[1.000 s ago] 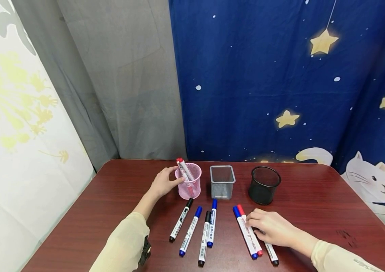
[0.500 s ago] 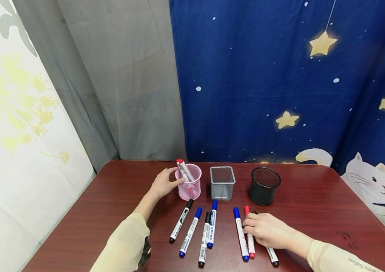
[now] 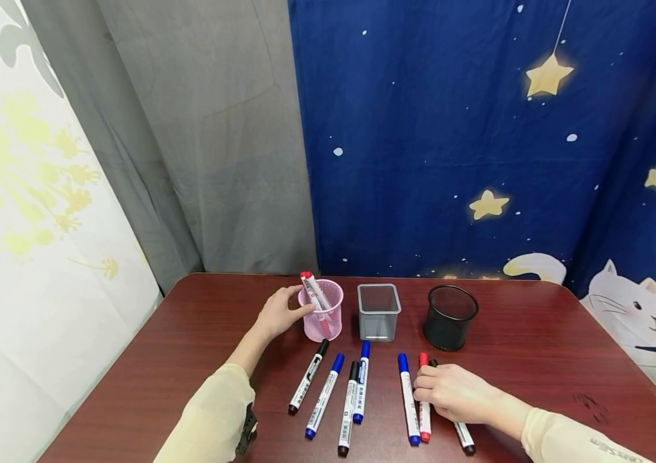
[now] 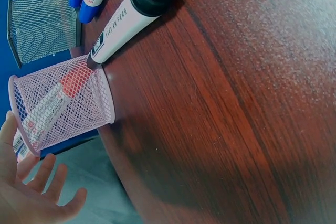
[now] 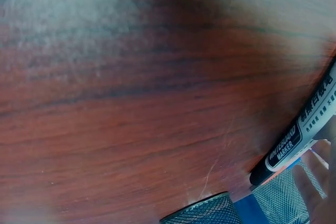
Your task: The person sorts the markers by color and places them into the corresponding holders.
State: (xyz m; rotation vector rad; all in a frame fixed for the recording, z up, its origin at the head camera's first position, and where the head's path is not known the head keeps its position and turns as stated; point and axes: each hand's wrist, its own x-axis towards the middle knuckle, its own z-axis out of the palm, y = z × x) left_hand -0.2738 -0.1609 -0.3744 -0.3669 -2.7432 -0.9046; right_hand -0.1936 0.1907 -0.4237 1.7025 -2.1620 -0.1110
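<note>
At the pink mesh cup (image 3: 334, 325), my left hand (image 3: 278, 313) grips the rim between thumb and fingers; in the left wrist view its other fingers are spread below the rim. Red-capped markers (image 3: 316, 292) lean inside the cup. My right hand (image 3: 456, 391) has its fingertips around the middle of a red marker (image 3: 425, 421) lying on the table; the thumb is mostly hidden. A blue marker (image 3: 410, 408) lies just left of it. Partly under the right hand is a black marker (image 3: 464, 438), also seen in the right wrist view (image 5: 299, 135).
A grey square mesh cup (image 3: 379, 321) and a black round mesh cup (image 3: 447, 331) stand right of the pink one. In front lie two black markers (image 3: 307, 379) (image 3: 348, 411) and two blue markers (image 3: 324, 399) (image 3: 361, 392). Curtains hang behind the table (image 3: 212, 308).
The red and blue markers by my right hand have swung from slanted to nearly upright in view and now lie slightly apart. My right hand has shifted slightly left and nearer; the left has stayed put.
</note>
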